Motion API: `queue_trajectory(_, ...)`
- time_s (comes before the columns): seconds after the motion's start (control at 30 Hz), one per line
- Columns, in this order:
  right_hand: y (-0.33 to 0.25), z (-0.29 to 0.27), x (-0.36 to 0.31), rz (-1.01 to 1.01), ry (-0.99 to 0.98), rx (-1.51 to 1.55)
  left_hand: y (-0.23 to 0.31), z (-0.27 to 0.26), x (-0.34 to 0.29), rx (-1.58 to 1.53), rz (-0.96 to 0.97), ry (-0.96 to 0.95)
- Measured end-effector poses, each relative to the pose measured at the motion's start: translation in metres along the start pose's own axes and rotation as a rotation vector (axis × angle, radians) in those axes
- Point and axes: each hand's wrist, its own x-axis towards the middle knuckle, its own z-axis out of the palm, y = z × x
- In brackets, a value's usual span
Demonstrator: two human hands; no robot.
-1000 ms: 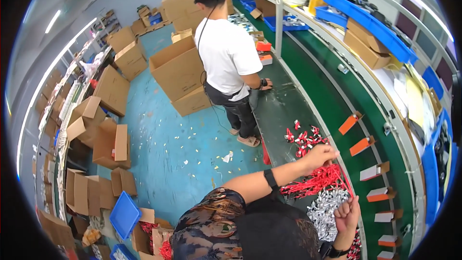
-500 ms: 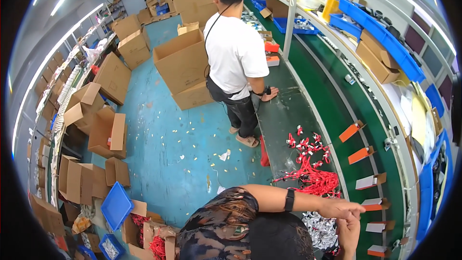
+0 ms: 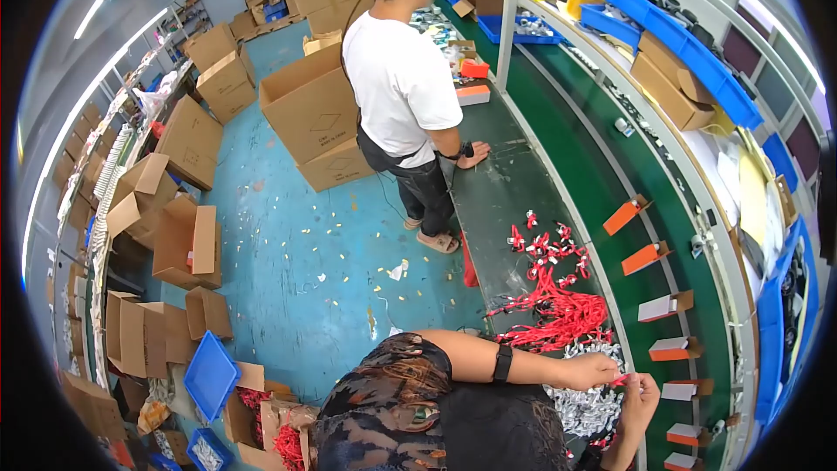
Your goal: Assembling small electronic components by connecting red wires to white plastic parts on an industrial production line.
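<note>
My left hand (image 3: 589, 371), at the end of the arm with a black wristband, is closed with its fingertips on a small red piece (image 3: 619, 380), seemingly part of a red cable. Facing it, my right hand (image 3: 642, 394) pinches the other side of that piece. Most of it is hidden by the fingers. Below and beside my hands lies a heap of small silvery-white pieces (image 3: 586, 410), partly covered by my left arm. A tangled bundle of red cables (image 3: 558, 312) lies just beyond, on the dark green table (image 3: 501, 201).
A person in a white shirt (image 3: 397, 78) stands farther along the table, one hand resting on it. Orange and white small boxes (image 3: 645, 259) line the green conveyor (image 3: 602, 183) to the right. Cardboard boxes (image 3: 305, 113) and a blue tray (image 3: 212, 375) stand to the left.
My left hand has drawn back from over my right hand, its fingers now curled in. The red piece shows between them. The view has shifted slightly.
</note>
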Motion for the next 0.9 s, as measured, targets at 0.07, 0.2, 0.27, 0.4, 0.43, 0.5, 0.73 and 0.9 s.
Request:
queue_trajectory(0.07,0.013,0.006,-0.003,0.056,0.03,0.042,0.001,-0.003,-0.004,0.078,0.068,0.041)
queue_trajectory(0.2,0.016,0.008,-0.007,0.343,-0.02,0.304,0.011,-0.011,-0.017,0.359,0.169,0.043)
queue_trajectory(0.27,0.029,0.011,-0.009,0.512,-0.144,0.509,0.018,-0.018,-0.025,0.539,0.131,0.055)
queue_trajectory(0.4,0.05,0.021,-0.011,0.75,0.015,0.704,0.021,-0.024,-0.031,0.516,0.132,0.244)
queue_trajectory(0.43,0.061,0.024,-0.014,0.763,0.037,0.711,0.011,-0.025,-0.028,0.511,0.122,0.22)
queue_trajectory(0.5,0.077,0.029,-0.024,0.86,-0.026,0.679,-0.01,-0.027,-0.017,0.032,-0.007,0.235)
queue_trajectory(0.73,0.025,0.059,0.011,0.494,-0.032,0.75,0.028,-0.029,-0.021,-0.241,-0.18,0.408)
queue_trajectory(0.9,0.011,0.05,0.025,0.494,0.003,0.834,0.026,-0.028,-0.012,-0.244,-0.179,0.24)
